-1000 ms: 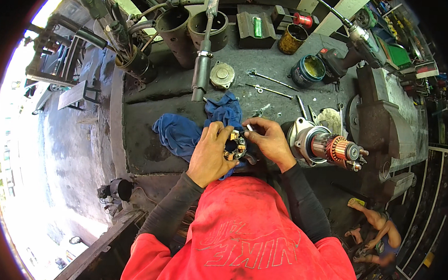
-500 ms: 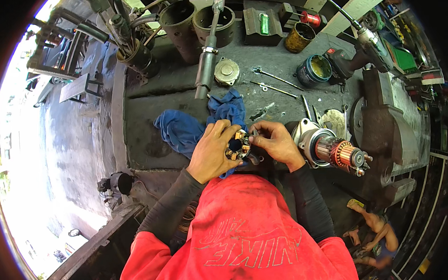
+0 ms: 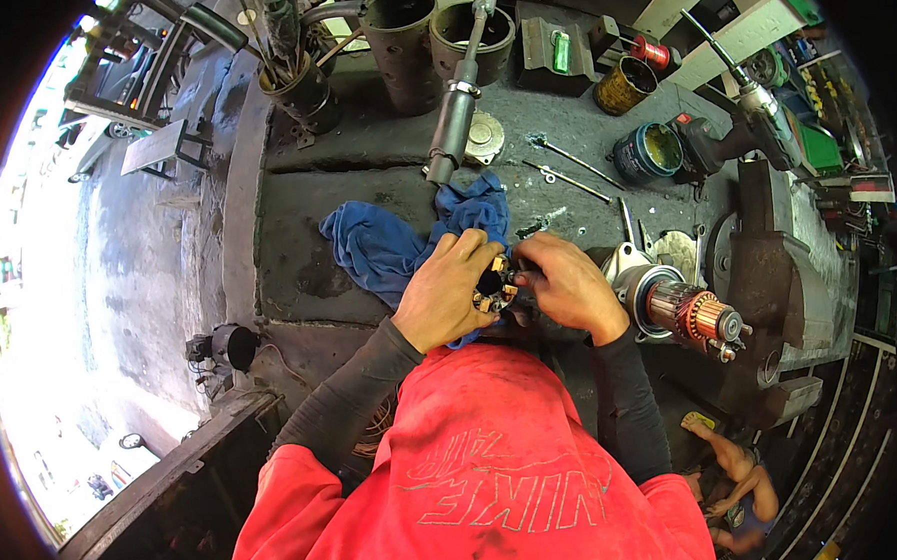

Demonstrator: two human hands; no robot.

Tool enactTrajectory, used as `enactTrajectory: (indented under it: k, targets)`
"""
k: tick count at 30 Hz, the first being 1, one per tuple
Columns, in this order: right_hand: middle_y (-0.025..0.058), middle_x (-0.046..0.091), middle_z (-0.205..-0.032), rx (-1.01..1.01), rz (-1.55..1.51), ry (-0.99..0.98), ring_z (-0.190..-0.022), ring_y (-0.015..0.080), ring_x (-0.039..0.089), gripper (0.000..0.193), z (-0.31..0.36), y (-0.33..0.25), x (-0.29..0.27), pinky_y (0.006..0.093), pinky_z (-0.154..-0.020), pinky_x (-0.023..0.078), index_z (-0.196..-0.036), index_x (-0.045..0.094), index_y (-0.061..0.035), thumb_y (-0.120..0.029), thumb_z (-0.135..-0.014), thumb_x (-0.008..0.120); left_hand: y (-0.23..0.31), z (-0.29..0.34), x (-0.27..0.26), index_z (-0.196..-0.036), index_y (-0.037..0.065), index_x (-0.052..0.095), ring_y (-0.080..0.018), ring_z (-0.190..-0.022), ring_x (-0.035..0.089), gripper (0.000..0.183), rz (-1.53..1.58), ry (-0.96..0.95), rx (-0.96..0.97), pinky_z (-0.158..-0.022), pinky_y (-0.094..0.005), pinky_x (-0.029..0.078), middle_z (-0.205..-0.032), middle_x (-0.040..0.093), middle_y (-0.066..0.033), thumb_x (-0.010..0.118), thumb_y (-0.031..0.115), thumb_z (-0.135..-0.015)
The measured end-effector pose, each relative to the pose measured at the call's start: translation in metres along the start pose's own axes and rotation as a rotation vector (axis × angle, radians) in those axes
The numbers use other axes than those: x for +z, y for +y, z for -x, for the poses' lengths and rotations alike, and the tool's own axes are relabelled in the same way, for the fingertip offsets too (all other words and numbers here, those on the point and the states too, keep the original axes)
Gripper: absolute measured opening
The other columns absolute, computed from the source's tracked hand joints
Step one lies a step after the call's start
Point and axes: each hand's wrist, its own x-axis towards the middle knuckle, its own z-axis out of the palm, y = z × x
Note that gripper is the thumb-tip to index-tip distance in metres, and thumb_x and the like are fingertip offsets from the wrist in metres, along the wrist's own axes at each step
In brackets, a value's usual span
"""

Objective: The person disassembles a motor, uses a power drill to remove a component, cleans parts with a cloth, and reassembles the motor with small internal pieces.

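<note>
My left hand is wrapped round the left side of a round brush holder with copper-coloured brushes about a dark centre hole. At its right edge, the fingers of my right hand are bent in and pinch it; their tips are partly hidden, and whether they also hold a small part cannot be seen. Beneath and beyond the holder lies a crumpled blue cloth. To the right of my right hand, a motor armature with copper windings sticks out of a metal housing.
A dark, tool-like cylinder hangs over the bench. Behind it are a round metal cover, two long bolts, a grease tub and a rusty can. A vise stands at right; another person is lower right.
The view has shifted, so the bench things sit further right. My right fingers have curled further over the brush holder's edge. The left hand keeps its grasp.
</note>
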Motion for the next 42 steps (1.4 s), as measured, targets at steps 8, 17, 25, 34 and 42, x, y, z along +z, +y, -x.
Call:
enactTrajectory:
  k: [8,17,25,34,42]
  targets:
    - [0.0187,0.069,-0.109,0.022,0.111,0.035,-0.105,0.0441,0.067,0.027,-0.003,-0.001,0.006,0.0517,-0.091,0.053,-0.112,0.072,-0.0025,0.004,-0.087,0.065,0.002,-0.001,0.000,-0.140,0.002,0.060,-0.0368,-0.116,0.058,0.089,0.005,-0.016,-0.073,-0.103,-0.0444,0.052,-0.128,0.056,-0.0136,0.098,0.019,-0.061]
    - [0.0215,0.072,-0.102,0.039,0.162,-0.096,-0.105,0.0451,0.067,0.020,-0.017,-0.003,-0.005,0.0534,-0.090,0.052,-0.103,0.070,0.0000,0.001,-0.085,0.061,-0.006,0.000,0.009,-0.138,0.001,0.060,-0.0357,-0.114,0.057,0.089,-0.004,0.039,0.009,-0.102,-0.0437,0.052,-0.127,0.055,-0.0128,0.098,0.029,-0.063]
    - [0.0234,0.073,-0.104,0.092,0.159,-0.161,-0.104,0.0463,0.068,0.018,-0.023,-0.015,-0.009,0.0546,-0.089,0.053,-0.102,0.070,0.0014,-0.007,-0.088,0.063,-0.008,0.003,0.017,-0.143,0.001,0.058,-0.0369,-0.114,0.056,0.092,0.069,0.087,-0.023,-0.103,-0.0444,0.050,-0.128,0.055,-0.0137,0.097,0.029,-0.064]
    - [0.0195,0.076,-0.107,0.180,-0.121,0.022,-0.102,0.0373,0.074,0.029,-0.007,-0.018,-0.006,0.0430,-0.087,0.056,-0.122,0.069,-0.0017,-0.006,-0.094,0.069,-0.006,0.017,0.030,-0.149,0.003,0.055,-0.0426,-0.132,0.057,0.090,0.183,0.216,-0.052,-0.112,-0.0462,0.049,-0.145,0.055,-0.0207,0.095,0.022,-0.070]
    - [0.0171,0.076,-0.116,0.070,-0.201,0.193,-0.106,0.0263,0.075,0.029,0.006,0.000,0.015,0.0370,-0.093,0.058,-0.125,0.069,0.0011,0.007,-0.097,0.064,-0.006,0.024,0.042,-0.157,0.003,0.048,-0.0417,-0.140,0.055,0.090,0.280,0.240,-0.063,-0.115,-0.0445,0.049,-0.154,0.053,-0.0234,0.090,0.018,-0.079]
